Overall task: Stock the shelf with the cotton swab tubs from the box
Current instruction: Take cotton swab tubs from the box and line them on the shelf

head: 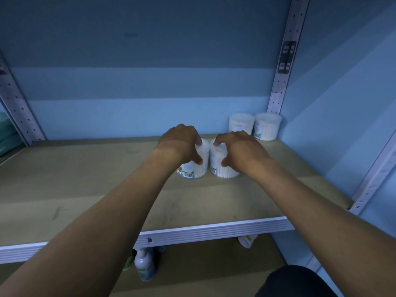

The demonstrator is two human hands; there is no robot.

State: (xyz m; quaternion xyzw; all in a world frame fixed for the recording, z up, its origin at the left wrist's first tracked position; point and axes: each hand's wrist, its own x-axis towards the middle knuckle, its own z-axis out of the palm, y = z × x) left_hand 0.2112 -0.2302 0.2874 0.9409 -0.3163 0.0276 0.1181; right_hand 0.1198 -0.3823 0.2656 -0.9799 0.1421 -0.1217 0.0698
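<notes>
Tubs of cotton swabs: four in view, all on the shelf [90, 202]. Two sit mid-frame, side by side & nearly touching, each under a hand. Two more stand at the back, right of centre, vs. the blue wall [150, 116] and just beside the perforated metal post [278, 86]; that back pair touch each other.

Left hand [179, 144] is curled over the top of the left tub [194, 168], fingers on the lid edge, thumb down the near side. Right hand [237, 150] does the same on the right tub [222, 168]: fingertips on the lid, thumb pressing the side wall. So both hands are clamped on a tub, close together but not touching. Both tubs look upright w/ bases on the board, though I can't tell for sure if they're fully set down.

Handling, as a guess: clear thin plastic cylinders packed w/ swabs, so prob. very light, fairly stiff, smooth and a bit slick. Not fragile, but the lid may pop if squeezed hard or lifted by the lid alone. Best hold is round the side wall below the lid, thumb opposite fingers, as here. Light means easy to knock over, so slide w/ care next to neighbours.

Box isn't in view. Below the shelf edge, bottom centre, a white spray bottle [144, 265] stands on a lower level; another white container [247, 241] peeks out further right.
</notes>
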